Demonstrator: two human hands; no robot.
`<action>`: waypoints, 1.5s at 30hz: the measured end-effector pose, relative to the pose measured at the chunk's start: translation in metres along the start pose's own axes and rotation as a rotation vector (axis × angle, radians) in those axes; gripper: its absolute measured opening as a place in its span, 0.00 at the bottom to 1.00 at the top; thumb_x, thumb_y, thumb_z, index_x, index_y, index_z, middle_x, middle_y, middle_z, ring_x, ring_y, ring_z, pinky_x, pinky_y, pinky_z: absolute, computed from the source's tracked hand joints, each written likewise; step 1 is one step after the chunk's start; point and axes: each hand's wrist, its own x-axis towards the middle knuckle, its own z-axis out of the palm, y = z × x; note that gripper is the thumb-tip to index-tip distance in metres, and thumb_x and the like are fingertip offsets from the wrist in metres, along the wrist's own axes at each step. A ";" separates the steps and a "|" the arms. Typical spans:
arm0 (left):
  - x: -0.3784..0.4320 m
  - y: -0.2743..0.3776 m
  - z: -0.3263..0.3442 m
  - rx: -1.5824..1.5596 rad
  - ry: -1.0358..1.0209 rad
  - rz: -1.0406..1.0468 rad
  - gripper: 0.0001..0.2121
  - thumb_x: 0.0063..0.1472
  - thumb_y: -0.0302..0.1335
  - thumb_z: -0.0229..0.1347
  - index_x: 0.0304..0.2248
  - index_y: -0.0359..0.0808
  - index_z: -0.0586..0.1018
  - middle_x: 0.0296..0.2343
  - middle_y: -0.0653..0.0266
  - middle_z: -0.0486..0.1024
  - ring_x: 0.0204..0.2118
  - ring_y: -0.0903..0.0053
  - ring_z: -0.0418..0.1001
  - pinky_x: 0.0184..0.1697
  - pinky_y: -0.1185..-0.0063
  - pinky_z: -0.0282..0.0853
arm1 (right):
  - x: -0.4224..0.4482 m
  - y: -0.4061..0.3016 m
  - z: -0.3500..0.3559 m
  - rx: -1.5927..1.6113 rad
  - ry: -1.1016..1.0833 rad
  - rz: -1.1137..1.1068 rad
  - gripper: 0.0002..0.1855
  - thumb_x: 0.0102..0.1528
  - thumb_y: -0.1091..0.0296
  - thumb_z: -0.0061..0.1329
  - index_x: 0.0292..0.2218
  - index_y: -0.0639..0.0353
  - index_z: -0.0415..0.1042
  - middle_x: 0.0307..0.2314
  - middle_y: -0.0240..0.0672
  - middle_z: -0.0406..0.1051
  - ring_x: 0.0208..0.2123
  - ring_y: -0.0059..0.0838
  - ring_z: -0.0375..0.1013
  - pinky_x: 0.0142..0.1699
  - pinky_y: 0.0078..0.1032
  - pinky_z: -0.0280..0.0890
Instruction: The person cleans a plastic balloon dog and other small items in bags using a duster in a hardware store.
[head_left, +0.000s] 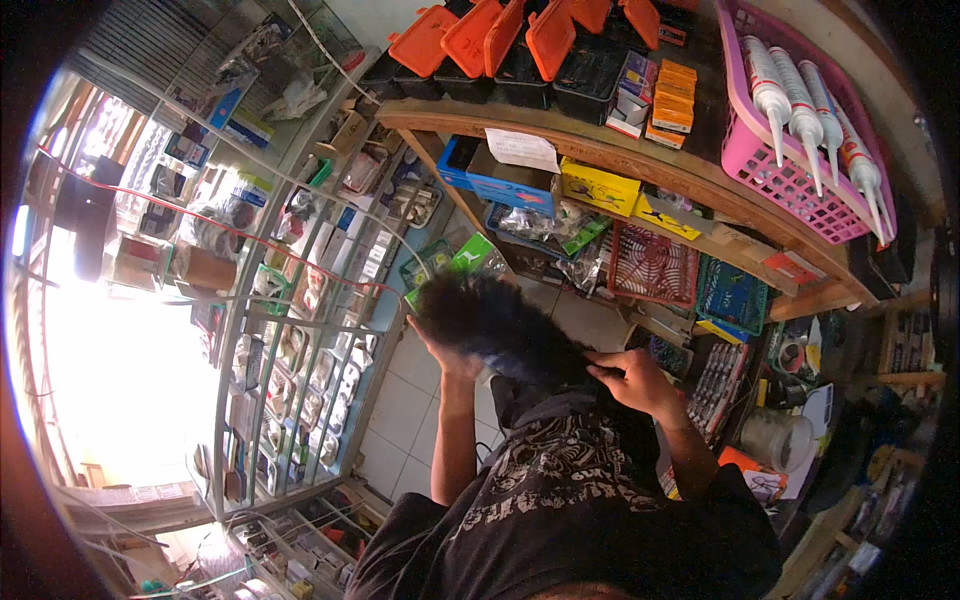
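A fluffy black duster (502, 322) spans the space in front of my chest, running from upper left to lower right; its fibres look blurred. Its left end rests against my left hand (454, 354), whose palm is turned up and curled around the underside. Toward the other end, the fingers of my right hand (634, 379) close on the duster near my shirt. Any handle is hidden. Just beyond the duster's left end, a green package (472, 253) sits by a small green basket (426, 262).
Glass display shelves (300, 360) packed with small goods stand at left. A wooden shelf (600, 135) carries black tubs with orange lids (551, 37) and a pink basket (799, 199) of sealant cartridges. A red wire (247, 238) crosses the left side. Tiled floor (401, 420) shows below.
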 end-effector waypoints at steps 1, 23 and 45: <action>0.004 -0.005 -0.013 -0.180 -0.248 -0.044 0.44 0.52 0.68 0.33 0.56 0.39 0.61 0.54 0.60 0.60 0.56 0.63 0.57 0.60 0.65 0.49 | 0.000 0.000 0.003 -0.001 -0.001 0.007 0.13 0.53 0.69 0.51 0.39 0.65 0.74 0.31 0.47 0.74 0.31 0.33 0.76 0.33 0.25 0.67; 0.004 0.005 -0.001 -0.231 -0.377 -0.032 0.50 0.48 0.71 0.32 0.56 0.32 0.57 0.55 0.49 0.56 0.57 0.48 0.51 0.59 0.54 0.45 | -0.001 0.014 0.036 -0.005 -0.013 0.041 0.13 0.53 0.62 0.51 0.36 0.63 0.76 0.26 0.46 0.75 0.23 0.38 0.74 0.30 0.31 0.66; 0.015 0.005 -0.005 -0.751 -0.322 -0.258 0.54 0.43 0.72 0.38 0.59 0.36 0.49 0.57 0.46 0.50 0.58 0.45 0.49 0.58 0.49 0.43 | 0.001 0.023 0.022 0.039 -0.648 0.062 0.16 0.55 0.65 0.50 0.41 0.66 0.73 0.35 0.46 0.74 0.35 0.30 0.74 0.41 0.26 0.65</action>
